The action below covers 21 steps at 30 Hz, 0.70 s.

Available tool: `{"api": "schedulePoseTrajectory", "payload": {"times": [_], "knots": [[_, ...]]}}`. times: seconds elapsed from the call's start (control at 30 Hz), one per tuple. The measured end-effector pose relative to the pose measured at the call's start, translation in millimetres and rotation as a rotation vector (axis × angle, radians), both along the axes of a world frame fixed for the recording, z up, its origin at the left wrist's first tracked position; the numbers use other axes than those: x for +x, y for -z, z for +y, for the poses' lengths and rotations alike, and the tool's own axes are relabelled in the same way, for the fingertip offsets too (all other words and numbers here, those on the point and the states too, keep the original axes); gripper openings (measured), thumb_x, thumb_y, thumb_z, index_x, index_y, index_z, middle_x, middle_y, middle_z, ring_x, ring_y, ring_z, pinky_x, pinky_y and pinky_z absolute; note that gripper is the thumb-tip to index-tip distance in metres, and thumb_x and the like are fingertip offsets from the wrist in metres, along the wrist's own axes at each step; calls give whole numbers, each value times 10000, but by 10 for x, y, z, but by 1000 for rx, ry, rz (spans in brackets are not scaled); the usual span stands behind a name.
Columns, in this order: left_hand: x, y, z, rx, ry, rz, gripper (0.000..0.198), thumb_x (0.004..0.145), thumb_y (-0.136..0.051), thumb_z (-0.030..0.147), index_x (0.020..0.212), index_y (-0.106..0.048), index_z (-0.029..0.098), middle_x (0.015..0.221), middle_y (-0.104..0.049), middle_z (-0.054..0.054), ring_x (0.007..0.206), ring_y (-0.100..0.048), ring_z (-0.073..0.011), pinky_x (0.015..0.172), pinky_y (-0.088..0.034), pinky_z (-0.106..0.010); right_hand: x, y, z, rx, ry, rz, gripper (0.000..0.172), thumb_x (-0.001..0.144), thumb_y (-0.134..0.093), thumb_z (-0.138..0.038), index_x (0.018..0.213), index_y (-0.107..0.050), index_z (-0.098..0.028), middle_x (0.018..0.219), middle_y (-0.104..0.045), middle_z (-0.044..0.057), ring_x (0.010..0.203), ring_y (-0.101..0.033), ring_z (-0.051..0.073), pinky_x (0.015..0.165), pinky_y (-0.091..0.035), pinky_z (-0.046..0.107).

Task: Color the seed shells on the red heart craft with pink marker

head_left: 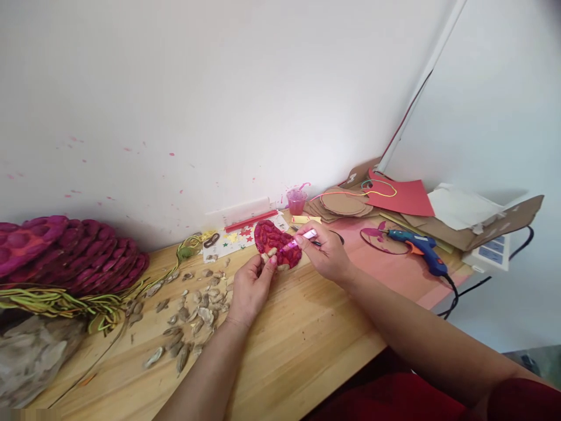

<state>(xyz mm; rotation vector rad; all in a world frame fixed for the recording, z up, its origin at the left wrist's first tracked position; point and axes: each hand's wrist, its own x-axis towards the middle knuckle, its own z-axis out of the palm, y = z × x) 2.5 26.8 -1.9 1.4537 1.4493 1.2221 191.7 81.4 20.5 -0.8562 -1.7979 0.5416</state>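
Note:
My left hand (250,285) pinches the lower edge of a round pink-painted disc covered in seed shells (276,241), held above the wooden table (302,345). My right hand (326,252) is closed round a thin paintbrush (302,238) whose pink-wet tip rests on the disc's right side. Both hands are close together over the middle of the table.
Loose unpainted seed shells (188,310) lie scattered left of my hands. Stacked pink discs with green cords (74,251) sit far left. A star sticker sheet (234,238), a pink paint cup (297,200), cardboard rounds (342,204), red paper (403,196) and a blue glue gun (416,245) lie behind and right.

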Motion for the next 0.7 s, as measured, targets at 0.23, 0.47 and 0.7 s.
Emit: {"api": "schedulePoseTrajectory", "payload": {"times": [0.23, 0.47, 0.7], "knots": [[-13, 34, 21, -5, -80, 71, 415, 882, -546, 547, 636, -520, 214, 556, -507, 29, 564, -433, -137, 569, -339, -253, 66, -201, 138, -45, 35, 98, 184, 959, -594, -403, 927, -606, -222, 728, -597, -28, 628, -528, 123, 610, -425, 255], [-12, 117, 62, -56, -118, -28, 408, 874, -553, 573, 680, -558, 213, 565, -554, 24, 530, -438, -133, 551, -333, -250, 168, -729, 961, 29, 487, -408, 282, 1017, -440, -395, 1077, -631, -197, 922, -725, 44, 807, -641, 174, 713, -444, 274], [-4, 138, 91, -60, -111, -138, 398, 851, -600, 580, 713, -600, 207, 630, -645, -8, 506, -452, -128, 505, -334, -245, -100, -721, 1516, -204, 528, -924, 279, 926, -606, -406, 1018, -753, -188, 1133, -760, 142, 1090, -665, 304, 873, -466, 368]]}}
